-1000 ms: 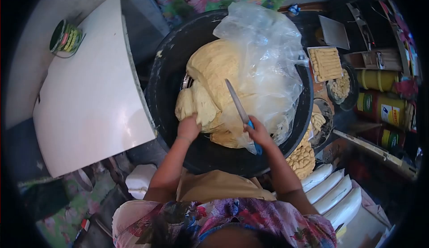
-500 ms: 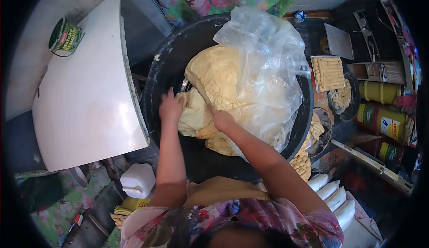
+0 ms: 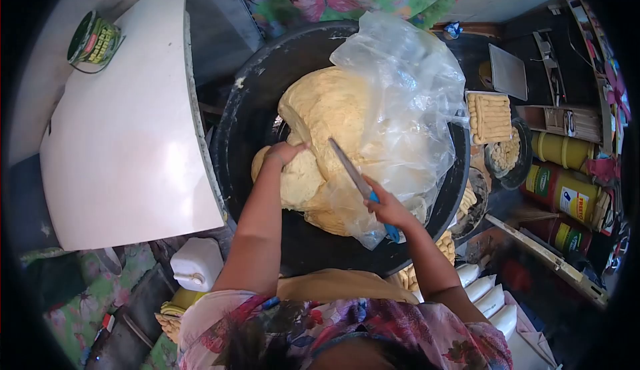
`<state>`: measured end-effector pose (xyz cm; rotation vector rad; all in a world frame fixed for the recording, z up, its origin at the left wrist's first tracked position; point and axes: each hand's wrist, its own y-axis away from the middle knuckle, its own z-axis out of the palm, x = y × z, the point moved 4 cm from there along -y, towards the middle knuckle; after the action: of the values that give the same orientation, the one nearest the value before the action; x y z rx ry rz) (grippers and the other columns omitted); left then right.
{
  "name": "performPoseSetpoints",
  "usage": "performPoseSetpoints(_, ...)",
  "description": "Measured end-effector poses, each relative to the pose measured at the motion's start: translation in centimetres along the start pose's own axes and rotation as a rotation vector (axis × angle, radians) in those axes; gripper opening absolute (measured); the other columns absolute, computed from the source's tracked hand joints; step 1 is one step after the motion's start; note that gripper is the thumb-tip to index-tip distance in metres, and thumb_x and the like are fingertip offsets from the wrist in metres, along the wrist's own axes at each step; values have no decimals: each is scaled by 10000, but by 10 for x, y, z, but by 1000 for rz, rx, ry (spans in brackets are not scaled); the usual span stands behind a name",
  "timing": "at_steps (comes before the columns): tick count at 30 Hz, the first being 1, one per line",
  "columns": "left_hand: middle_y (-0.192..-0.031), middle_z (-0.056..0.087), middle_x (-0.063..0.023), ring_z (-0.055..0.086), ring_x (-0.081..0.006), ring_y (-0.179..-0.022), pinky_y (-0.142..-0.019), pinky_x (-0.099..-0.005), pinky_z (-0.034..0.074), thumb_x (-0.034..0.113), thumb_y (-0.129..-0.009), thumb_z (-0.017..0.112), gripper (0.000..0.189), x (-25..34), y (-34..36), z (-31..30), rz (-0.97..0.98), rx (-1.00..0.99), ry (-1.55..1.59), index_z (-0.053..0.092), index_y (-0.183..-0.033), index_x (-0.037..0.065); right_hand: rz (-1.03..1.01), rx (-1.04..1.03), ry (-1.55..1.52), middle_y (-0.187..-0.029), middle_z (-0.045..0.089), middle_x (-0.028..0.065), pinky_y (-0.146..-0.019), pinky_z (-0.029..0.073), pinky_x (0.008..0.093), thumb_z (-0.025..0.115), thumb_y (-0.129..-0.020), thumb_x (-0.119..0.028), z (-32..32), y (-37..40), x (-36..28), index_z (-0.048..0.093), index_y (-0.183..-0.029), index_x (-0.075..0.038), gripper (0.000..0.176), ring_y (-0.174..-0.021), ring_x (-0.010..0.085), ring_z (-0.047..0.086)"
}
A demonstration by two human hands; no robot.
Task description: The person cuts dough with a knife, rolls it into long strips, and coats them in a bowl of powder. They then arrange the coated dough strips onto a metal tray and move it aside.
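A large mass of pale yellow dough (image 3: 327,100) lies in a wide black tub (image 3: 230,143). My left hand (image 3: 285,153) is closed on a flap of the dough at its left side, fingers pressed into a fold. In my right hand (image 3: 390,209) is a knife (image 3: 349,165) with a blue handle. Its long blade points up and left, with the tip over the cut face of the dough. Clear plastic sheeting (image 3: 413,97) drapes over the dough's right side and hangs toward the tub's rim.
Left of the tub stands a white panel (image 3: 127,137) with a green bucket (image 3: 97,42) on it. To the right are a tray of dough sticks (image 3: 490,118), a bowl of dough pieces (image 3: 507,151) and several yellow-and-red containers (image 3: 577,197). A white jug (image 3: 197,263) sits at lower left.
My right hand has drawn back down and right with the knife, now fully visible. My left hand has moved right onto the dough and taken hold of the flap.
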<state>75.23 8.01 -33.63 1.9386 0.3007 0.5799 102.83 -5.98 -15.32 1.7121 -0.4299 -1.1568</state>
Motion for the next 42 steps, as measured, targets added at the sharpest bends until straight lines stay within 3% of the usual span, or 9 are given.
performPoseSetpoints(7,-854,657,-185,642,-333,-793,-752,-410,494,357,-739,630,461,-21,136,57,338,137,-261,568,-1034,8,-644,188,565,-970,641,210,-738,490,423,500,-888,-243,27,-122,-66,292,-1434,-190,587,-812,348,636)
performPoseSetpoints(13,-823,645,-199,631,-361,-772,-748,-435,491,227,-715,594,334,-25,210,87,450,264,-407,553,-959,2,-338,140,806,-1020,625,244,-796,471,464,414,-872,-178,81,-175,-52,293,-1428,-183,569,-907,388,619)
performPoseSetpoints(20,-825,647,-202,640,-354,-778,-741,-427,496,261,-725,624,341,-56,271,113,533,276,-408,618,-949,4,-109,96,832,-880,632,254,-711,489,482,386,-869,-116,73,-17,81,180,-1466,-239,644,-788,390,633)
performPoseSetpoints(23,-901,631,-248,636,-350,-855,-808,-411,487,372,-764,649,456,-29,252,63,467,22,-235,633,-1046,15,-56,86,822,-846,640,242,-696,491,488,389,-876,-123,70,1,98,143,-1471,-265,659,-755,398,633)
performPoseSetpoints(24,-1087,570,-292,585,-362,-1004,-896,-394,451,419,-777,671,529,-24,230,47,406,119,-165,620,-1118,18,-32,78,796,-840,642,239,-697,492,489,391,-878,-126,71,5,103,133,-1472,-272,664,-750,401,633)
performPoseSetpoints(26,-1235,481,-269,472,-423,-1125,-958,-409,397,260,-802,676,382,41,226,-5,700,1038,-123,611,-1043,-29,-21,94,777,-848,641,241,-701,492,488,394,-880,-134,74,10,97,126,-1473,-271,664,-753,403,632)
performPoseSetpoints(31,-1350,424,-231,427,-372,-1223,-997,-433,355,564,-869,493,740,6,-45,1,176,604,1021,420,-1306,-28,35,103,676,-895,634,255,-755,484,483,425,-898,-178,84,23,86,157,-1467,-268,635,-815,408,626)
performPoseSetpoints(36,-1505,183,-190,237,-292,-1373,-1082,-416,269,878,-617,459,1285,-19,-47,69,-146,21,641,56,-1459,-6,-84,127,431,-977,616,282,-820,467,480,478,-911,-227,39,68,76,189,-1458,-272,621,-914,439,596)
performPoseSetpoints(42,-1032,618,-176,617,-254,-897,-801,-373,477,569,-664,683,812,-6,41,76,56,-394,-117,547,-1170,-51,-388,228,413,-1052,613,263,-848,463,417,512,-893,-181,-14,34,25,239,-1453,-228,625,-939,392,616)
